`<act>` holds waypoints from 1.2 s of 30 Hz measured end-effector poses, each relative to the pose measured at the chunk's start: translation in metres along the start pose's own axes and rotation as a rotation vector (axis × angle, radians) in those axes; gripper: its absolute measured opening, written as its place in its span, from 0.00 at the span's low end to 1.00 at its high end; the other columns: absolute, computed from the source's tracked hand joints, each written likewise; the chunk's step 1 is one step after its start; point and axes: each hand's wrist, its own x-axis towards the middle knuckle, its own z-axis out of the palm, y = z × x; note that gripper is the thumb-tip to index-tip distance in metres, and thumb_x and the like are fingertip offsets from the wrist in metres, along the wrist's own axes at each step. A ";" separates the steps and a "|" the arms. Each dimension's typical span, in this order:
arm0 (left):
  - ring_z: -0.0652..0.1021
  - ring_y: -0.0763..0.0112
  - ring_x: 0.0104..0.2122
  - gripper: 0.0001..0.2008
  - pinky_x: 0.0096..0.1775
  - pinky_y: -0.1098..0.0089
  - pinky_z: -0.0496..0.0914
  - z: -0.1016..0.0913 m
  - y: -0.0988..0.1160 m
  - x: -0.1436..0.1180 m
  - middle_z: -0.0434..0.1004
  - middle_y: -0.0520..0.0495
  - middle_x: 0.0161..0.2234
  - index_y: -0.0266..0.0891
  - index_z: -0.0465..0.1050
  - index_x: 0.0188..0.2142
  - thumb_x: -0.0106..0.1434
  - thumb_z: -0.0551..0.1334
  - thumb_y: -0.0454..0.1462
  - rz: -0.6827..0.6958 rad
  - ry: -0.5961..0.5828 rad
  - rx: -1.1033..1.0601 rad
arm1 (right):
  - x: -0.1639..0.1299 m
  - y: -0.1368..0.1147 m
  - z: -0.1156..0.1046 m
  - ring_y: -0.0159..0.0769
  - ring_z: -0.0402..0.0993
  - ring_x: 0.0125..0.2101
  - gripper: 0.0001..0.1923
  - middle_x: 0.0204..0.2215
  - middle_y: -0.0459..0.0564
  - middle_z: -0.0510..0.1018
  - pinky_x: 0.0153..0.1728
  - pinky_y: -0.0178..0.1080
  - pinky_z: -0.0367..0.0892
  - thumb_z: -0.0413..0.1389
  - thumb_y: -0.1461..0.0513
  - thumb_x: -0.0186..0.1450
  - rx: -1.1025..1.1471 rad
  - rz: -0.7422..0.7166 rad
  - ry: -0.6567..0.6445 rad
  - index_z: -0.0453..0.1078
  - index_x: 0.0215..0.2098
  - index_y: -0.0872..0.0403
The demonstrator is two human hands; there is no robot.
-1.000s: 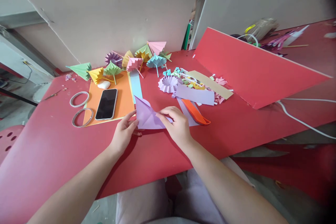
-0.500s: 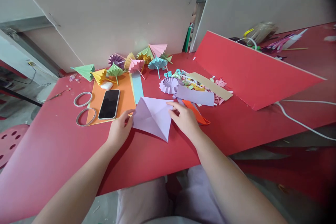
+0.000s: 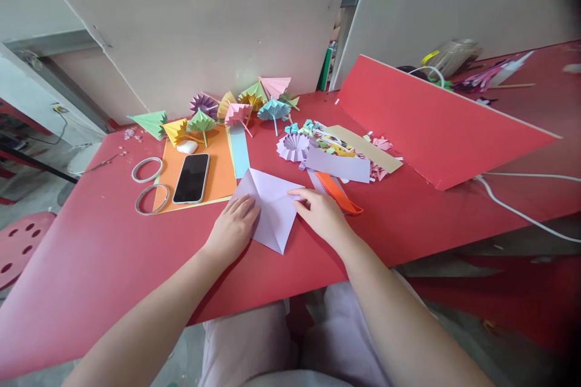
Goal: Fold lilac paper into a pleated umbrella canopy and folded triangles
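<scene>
A creased square of lilac paper (image 3: 275, 211) lies on the red table in front of me, one corner pointing toward me. My left hand (image 3: 236, 224) rests on its left part with the fingers stretched out flat. At the right corner, my right hand (image 3: 318, 208) pinches the paper between thumb and fingers. Just beyond my right hand is an orange utility item (image 3: 339, 195), partly covered by that hand; I cannot make out its kind. A pleated lilac paper ring (image 3: 294, 147) and a lilac paper strip (image 3: 339, 165) lie behind the square.
A phone (image 3: 192, 178) lies on orange paper (image 3: 222, 172), beside two tape rolls (image 3: 147, 170). Small folded paper umbrellas (image 3: 273, 109) stand along the wall. Paper scraps (image 3: 381, 143) are piled near a leaning red board (image 3: 436, 127). A white cable (image 3: 517, 211) trails at the right.
My left hand has moved from the paper's left edge onto its surface and flattened. The square has turned slightly, its near corner shifting left. My right hand still pinches the right corner.
</scene>
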 end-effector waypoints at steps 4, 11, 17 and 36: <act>0.70 0.59 0.52 0.17 0.50 0.58 0.68 0.001 0.003 0.003 0.70 0.39 0.50 0.38 0.67 0.49 0.64 0.47 0.30 0.018 -0.012 -0.041 | 0.000 0.003 0.001 0.35 0.75 0.24 0.16 0.28 0.45 0.80 0.23 0.36 0.67 0.52 0.68 0.56 -0.032 0.003 -0.003 0.74 0.38 0.48; 0.71 0.54 0.47 0.15 0.47 0.55 0.68 -0.005 0.008 0.008 0.69 0.37 0.48 0.36 0.67 0.48 0.65 0.52 0.38 -0.010 -0.050 -0.021 | 0.000 0.002 0.001 0.38 0.78 0.29 0.12 0.31 0.46 0.81 0.24 0.36 0.68 0.53 0.67 0.58 -0.092 -0.035 -0.027 0.75 0.38 0.49; 0.69 0.53 0.50 0.17 0.48 0.54 0.67 -0.006 0.009 0.009 0.68 0.37 0.52 0.36 0.67 0.50 0.65 0.53 0.39 -0.019 -0.090 -0.023 | -0.001 -0.006 0.001 0.39 0.78 0.28 0.09 0.29 0.46 0.82 0.22 0.36 0.65 0.54 0.64 0.60 -0.264 0.000 -0.046 0.75 0.37 0.48; 0.67 0.53 0.51 0.18 0.49 0.54 0.67 -0.003 0.008 0.008 0.66 0.41 0.55 0.34 0.66 0.51 0.65 0.51 0.40 0.022 -0.082 0.050 | 0.001 -0.038 0.004 0.39 0.77 0.34 0.21 0.34 0.47 0.81 0.27 0.35 0.62 0.44 0.63 0.65 -0.418 0.094 -0.371 0.67 0.52 0.44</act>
